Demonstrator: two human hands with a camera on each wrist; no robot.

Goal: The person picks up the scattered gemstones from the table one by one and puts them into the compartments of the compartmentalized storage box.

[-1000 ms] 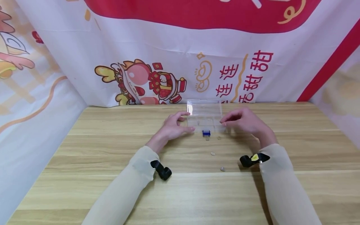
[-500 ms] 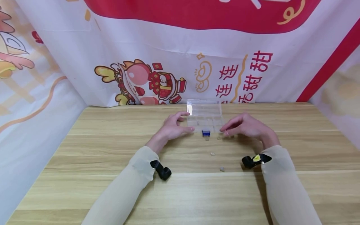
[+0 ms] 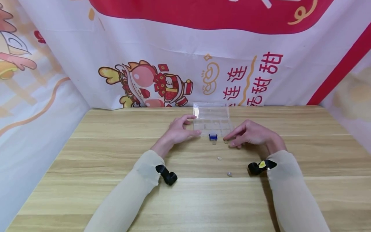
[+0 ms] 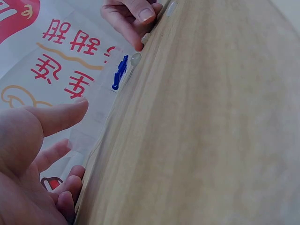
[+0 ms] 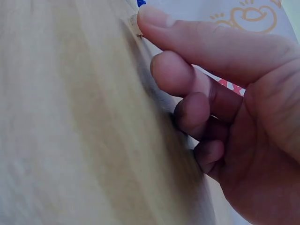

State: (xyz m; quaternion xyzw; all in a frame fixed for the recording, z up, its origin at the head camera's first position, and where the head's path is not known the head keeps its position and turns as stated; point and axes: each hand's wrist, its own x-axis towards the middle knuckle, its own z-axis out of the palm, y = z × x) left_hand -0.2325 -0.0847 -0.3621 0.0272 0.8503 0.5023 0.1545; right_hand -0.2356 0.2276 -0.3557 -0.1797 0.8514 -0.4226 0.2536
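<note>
Small pale stone [image 3: 226, 142] lay on the wooden table [image 3: 185, 206], right at the right hand's [image 3: 253, 133] index fingertip, near the front edge of the clear box [image 3: 207, 132]. Left wrist view put it between index tip and thumb, closer to the index. Right thumb and index stood apart with a visible gap, so not clamped; index looked to touch the stone, exact contact too small to confirm. Right wrist view had the stone just beside the thumb tip, other fingers loosely curled.

Stone looked tiny, whitish to yellowish, somewhat translucent, blurry outline. A second stone [image 3: 214, 143] sat just in front of the blue latch [image 3: 213, 137], rounded and glassy in the left wrist view. A third stone [image 3: 219, 158] lay nearer the person, pale; a fourth stone [image 3: 229, 174] lay nearest, greyer.

Box was see-through, divided into compartments, lid [image 3: 214, 112] raised at the back, blue latch at the front. Small pale bits [image 3: 205, 126] showed inside, too small to identify.

Left hand [image 3: 179, 131] was at the box's left end, thumb by the front corner, index by the back, thumb and fingers spread apart; firm hold on the box, cannot tell.

Both sleeves were beige, black wrist cameras [image 3: 166, 175] on each. Printed white-and-red cloth [image 3: 174, 38] hung behind.
</note>
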